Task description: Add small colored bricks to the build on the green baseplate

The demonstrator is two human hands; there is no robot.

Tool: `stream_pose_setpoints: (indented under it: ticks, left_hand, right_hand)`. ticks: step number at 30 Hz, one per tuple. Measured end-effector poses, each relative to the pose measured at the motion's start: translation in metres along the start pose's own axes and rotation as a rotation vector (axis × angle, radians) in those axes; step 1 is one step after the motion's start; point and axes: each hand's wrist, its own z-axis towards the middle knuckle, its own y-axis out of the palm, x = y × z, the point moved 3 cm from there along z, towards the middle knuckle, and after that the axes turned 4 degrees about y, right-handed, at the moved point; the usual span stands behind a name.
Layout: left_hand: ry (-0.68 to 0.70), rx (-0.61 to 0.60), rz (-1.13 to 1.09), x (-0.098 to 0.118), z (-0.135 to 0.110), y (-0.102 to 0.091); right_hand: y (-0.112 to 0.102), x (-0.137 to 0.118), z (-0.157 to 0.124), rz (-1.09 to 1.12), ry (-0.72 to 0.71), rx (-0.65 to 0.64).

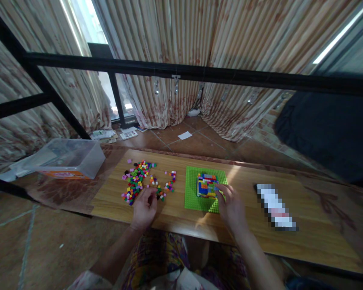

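A green baseplate (196,195) lies on the wooden board (175,209), carrying a small multicoloured brick build (207,185). My right hand (231,207) rests at the plate's front right corner, its fingertips touching the build's right edge; whether a piece is pinched there is hidden. To the left spreads a pile of small loose bricks (137,179). My left hand (145,207) sits just in front of that pile, fingers curled down onto a few bricks near its right end; what they grip is too small to see.
A clear plastic box (69,159) stands left of the board on the floor mat. A long blurred object (275,206) lies on the board's right part. A black metal frame (181,74) crosses above, curtains behind. A dark cushion (329,133) sits at right.
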Motion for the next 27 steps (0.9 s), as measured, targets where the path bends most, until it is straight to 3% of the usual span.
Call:
stream_pose_setpoints:
  ticks: [4,12,20,24,27]
  left_hand:
    - [0.008,0.004,0.006,0.001,0.001,0.0]
    - [0.018,0.004,0.004,0.003,0.002,-0.001]
    - [0.004,0.007,-0.001,0.004,0.002,-0.002]
    - [-0.008,0.0,-0.008,0.004,0.002,-0.001]
    - [0.0,-0.008,-0.008,0.004,0.002,-0.002]
  right_hand:
    - [0.012,0.004,0.006,-0.039,-0.106,-0.003]
    - [0.017,0.015,0.007,-0.049,-0.094,-0.008]
    - [0.016,0.016,0.003,0.069,0.032,0.046]
    - [0.015,0.019,0.004,0.159,0.18,0.126]
    - [0.02,0.019,0.007,0.13,0.294,0.115]
